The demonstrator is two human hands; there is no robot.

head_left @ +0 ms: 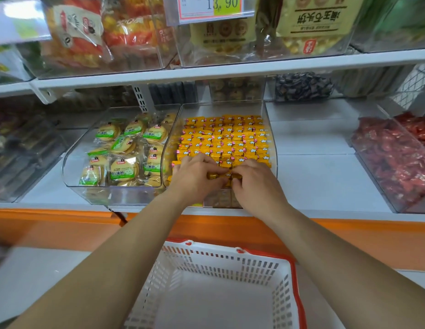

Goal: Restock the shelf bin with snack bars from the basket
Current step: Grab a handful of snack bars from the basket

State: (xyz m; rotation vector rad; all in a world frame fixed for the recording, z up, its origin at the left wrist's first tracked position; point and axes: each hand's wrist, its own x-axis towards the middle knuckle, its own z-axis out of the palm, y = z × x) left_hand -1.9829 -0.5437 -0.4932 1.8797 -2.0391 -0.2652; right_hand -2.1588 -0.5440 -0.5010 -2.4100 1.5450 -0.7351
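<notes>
A clear plastic shelf bin (270,129) on the middle shelf is packed with rows of yellow-wrapped snack bars (225,138). My left hand (194,176) and my right hand (256,181) meet over the bin's front edge. Together they pinch a few yellow snack bars (219,175) between their fingertips. Below my arms stands a white basket with a red rim (287,286). The part of its bottom that shows is bare.
Left of the yellow bin a clear bin of green-labelled round biscuits (126,150) touches it. A bin of red-wrapped sweets (394,157) stands at the right, with bare white shelf (311,167) between. An upper shelf holds bagged snacks under a price tag (211,7). An orange ledge (52,217) runs below.
</notes>
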